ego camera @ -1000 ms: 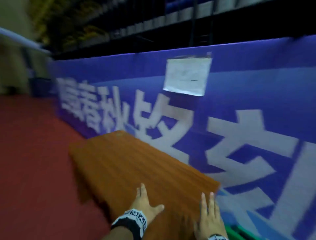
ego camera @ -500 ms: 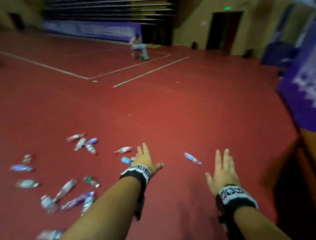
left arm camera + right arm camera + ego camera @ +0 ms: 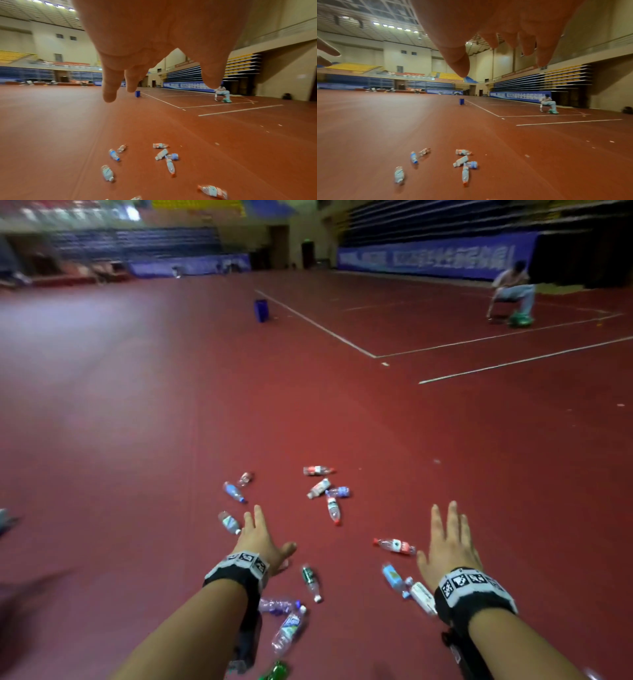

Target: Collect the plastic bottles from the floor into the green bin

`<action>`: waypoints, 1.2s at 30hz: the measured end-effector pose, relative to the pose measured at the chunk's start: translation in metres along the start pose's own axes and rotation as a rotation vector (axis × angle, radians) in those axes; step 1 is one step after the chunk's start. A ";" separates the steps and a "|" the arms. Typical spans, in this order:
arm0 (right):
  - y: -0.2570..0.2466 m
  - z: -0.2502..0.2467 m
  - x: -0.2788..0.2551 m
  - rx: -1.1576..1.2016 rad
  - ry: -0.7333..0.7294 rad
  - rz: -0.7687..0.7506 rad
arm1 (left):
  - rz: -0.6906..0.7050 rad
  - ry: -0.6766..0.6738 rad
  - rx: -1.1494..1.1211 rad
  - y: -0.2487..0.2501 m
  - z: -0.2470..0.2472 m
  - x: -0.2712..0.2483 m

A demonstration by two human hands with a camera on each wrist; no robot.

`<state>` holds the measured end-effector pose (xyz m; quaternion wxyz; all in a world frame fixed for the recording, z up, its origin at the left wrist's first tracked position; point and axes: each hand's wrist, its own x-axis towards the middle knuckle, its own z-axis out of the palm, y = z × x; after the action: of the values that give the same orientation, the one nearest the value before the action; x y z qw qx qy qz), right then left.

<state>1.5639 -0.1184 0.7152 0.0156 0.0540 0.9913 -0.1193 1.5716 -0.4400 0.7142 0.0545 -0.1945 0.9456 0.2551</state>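
Observation:
Several plastic bottles lie scattered on the red floor [image 3: 137,440] in front of me. My left hand [image 3: 262,537] hovers over them with fingers straight and holds nothing; a green-labelled bottle [image 3: 311,582] lies just right of its wrist. My right hand [image 3: 443,539] is also stretched out flat and empty, beside a red-labelled bottle [image 3: 394,545]. A red-capped bottle [image 3: 334,510] lies between the hands, farther off. In the left wrist view the fingers [image 3: 109,86] hang straight above a pale bottle [image 3: 107,173]. In the right wrist view the fingers [image 3: 458,62] are spread over the red-capped bottle [image 3: 465,174]. No green bin shows near me.
A blue bin [image 3: 262,309] stands far off by a white court line [image 3: 315,325]. A person sits on a chair [image 3: 512,290] at the far right with a green object [image 3: 520,320] at their feet. Something green [image 3: 275,672] pokes in at the bottom edge.
The view has swung away from a wooden table and blue banner to the open floor. Both hands left the table top and now hover, still flat, over the bottles, which are closer.

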 end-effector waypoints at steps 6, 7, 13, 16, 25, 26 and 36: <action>-0.091 0.022 0.125 -0.073 -0.107 -0.256 | -0.209 0.016 0.011 -0.048 -0.013 0.089; -0.104 0.026 0.145 -0.083 -0.112 -0.277 | -0.215 0.010 0.008 -0.051 -0.014 0.111; -0.143 0.026 0.262 -0.127 -0.095 -0.217 | -0.109 0.022 -0.013 -0.013 -0.034 0.264; -0.151 0.016 0.316 -0.117 -0.082 -0.138 | -0.034 -0.032 -0.001 0.022 -0.046 0.329; -0.187 0.059 0.494 -0.054 -0.104 -0.045 | 0.079 -0.152 0.113 0.109 -0.042 0.535; -0.192 0.066 0.519 -0.049 -0.112 -0.041 | 0.073 -0.152 0.126 0.112 -0.041 0.562; -0.345 0.074 0.773 0.013 -0.152 -0.240 | -0.040 -0.093 0.155 0.134 -0.098 0.780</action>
<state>0.7588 -0.3895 0.6904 0.0759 -0.0742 0.9857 -0.1305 0.8016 -0.6477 0.7026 0.1181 -0.1964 0.9549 0.1889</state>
